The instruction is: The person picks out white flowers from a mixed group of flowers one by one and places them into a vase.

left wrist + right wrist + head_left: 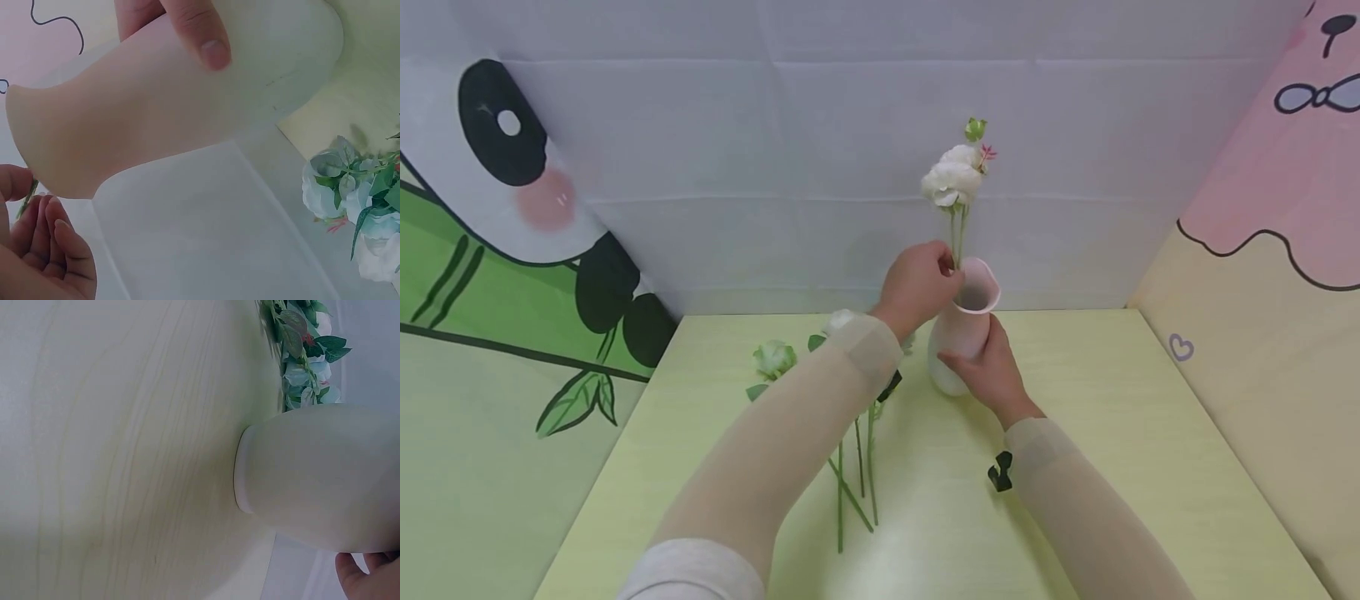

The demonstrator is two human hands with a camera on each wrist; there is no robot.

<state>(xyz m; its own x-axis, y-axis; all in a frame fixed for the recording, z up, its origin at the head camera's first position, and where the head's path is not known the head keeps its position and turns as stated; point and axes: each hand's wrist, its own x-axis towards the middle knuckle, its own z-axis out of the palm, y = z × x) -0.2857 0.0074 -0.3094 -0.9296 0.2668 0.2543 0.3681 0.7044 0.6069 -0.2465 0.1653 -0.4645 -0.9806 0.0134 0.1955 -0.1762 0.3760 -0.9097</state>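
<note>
A pale vase (951, 346) with a flared, wavy mouth leans slightly in the head view. My right hand (995, 375) grips its body from the right, thumb across the front. At the rim, my left hand (919, 285) pinches thin green stems topped by a white flower (953, 179), with a small green bud and a red sprig above. The stems' lower ends are hidden by the hand and rim. Seen close in the left wrist view, the vase (156, 125) lies between both hands. In the right wrist view, the vase's base (245, 472) is near the tabletop.
Several loose artificial flowers, including a pale green one (774, 359), lie on the light wooden table (925, 517), partly behind the left forearm; their stems (840, 500) point toward me. A white cloth wall (850, 125) stands behind, with cartoon-printed panels at both sides.
</note>
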